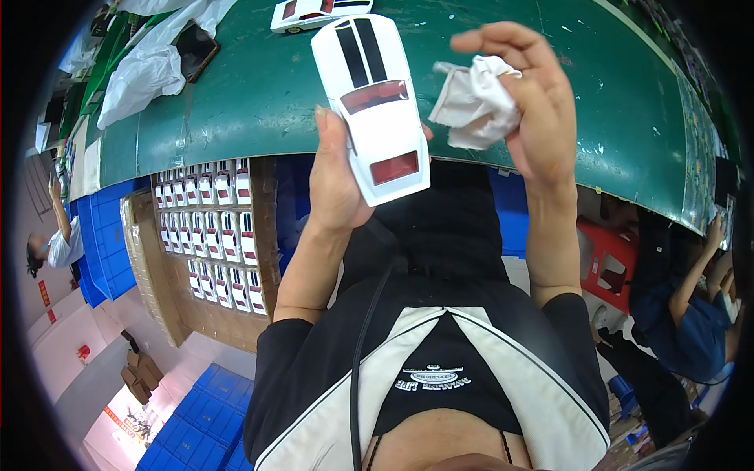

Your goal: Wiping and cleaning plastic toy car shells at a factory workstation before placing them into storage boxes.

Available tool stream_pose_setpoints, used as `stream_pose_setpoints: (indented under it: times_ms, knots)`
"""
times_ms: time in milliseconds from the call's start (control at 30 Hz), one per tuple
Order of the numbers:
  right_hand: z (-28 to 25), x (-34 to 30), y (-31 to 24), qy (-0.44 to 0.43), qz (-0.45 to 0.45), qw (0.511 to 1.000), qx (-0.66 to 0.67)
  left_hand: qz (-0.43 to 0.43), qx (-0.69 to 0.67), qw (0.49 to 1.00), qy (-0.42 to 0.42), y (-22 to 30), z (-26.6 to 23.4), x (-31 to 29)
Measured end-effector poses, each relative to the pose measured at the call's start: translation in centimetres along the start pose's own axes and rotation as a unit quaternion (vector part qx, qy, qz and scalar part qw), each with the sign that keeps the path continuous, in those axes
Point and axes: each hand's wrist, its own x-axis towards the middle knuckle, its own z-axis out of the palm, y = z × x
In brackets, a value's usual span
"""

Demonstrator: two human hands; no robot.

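A white toy car (382,129) with two black stripes on its hood and red-tinted windows is held in my left hand (336,177). The thumb lies along its left side, and a fingertip shows at its right edge. To the right, my right hand (543,110) has a crumpled off-white cloth (477,102) gripped against the thumb side, with some fingers stretched out above it. The cloth is apart from the car. Another white toy car (318,11) with a black stripe stands on the green work table (259,86) at the far side.
Left of me, a cardboard box (206,314) holds rows of similar white cars. A dark phone-like slab (196,51) and white plastic bags (145,78) lie on the table's left. Blue crates (196,420) stand lower left; a red stool (609,263) and other people are at right.
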Motion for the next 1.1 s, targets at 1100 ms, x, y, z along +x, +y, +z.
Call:
stream_pose_setpoints:
  times_ms: [1100]
  knots:
    - [-3.4,7.1,5.9,-0.225,-0.081,0.724,-0.647,0.052,-0.013,0.986,0.156,1.2,-7.7,3.8]
